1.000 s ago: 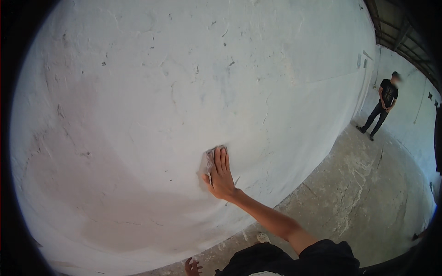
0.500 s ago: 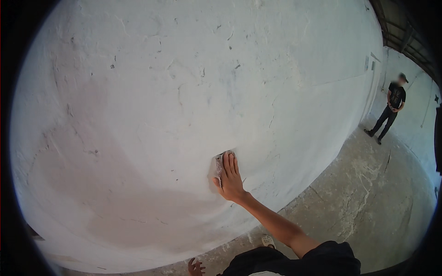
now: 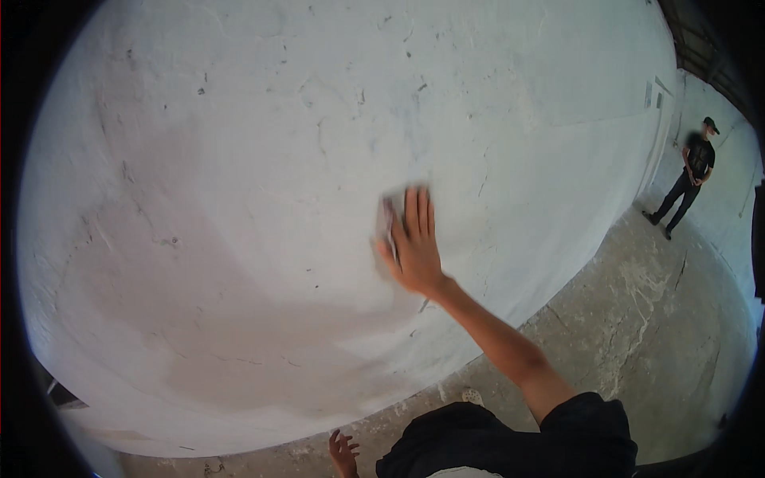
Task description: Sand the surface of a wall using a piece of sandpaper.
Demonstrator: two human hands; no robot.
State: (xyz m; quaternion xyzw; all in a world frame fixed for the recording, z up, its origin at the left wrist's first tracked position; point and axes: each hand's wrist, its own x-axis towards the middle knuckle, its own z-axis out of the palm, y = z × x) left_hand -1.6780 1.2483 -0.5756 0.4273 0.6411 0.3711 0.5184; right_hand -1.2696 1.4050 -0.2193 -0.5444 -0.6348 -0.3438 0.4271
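Observation:
My right hand (image 3: pixel 417 253) lies with its fingers stretched upward against a white wall (image 3: pixel 263 231). Beneath its palm and thumb is a thin, flat, reddish-grey pad (image 3: pixel 389 213), held against the plaster. Most of the pad is covered by the hand, and motion blurs its edge, so its exact kind is unclear. Low in the picture, my left hand (image 3: pixel 343 452) hangs near the foot of the wall, fingers apart and with nothing in it.
Dark chips, cracks and damp, pinkish-grey patches mark the wall. A stained concrete floor (image 3: pixel 613 334) runs along its base, with a light perforated shoe (image 3: pixel 472 397) on it. Another person (image 3: pixel 695 171) in dark clothes and a cap stands at the far right.
My right hand has slid up the wall and slightly right, carrying the pad with it. My left hand has risen a little. The whole view has shifted slightly.

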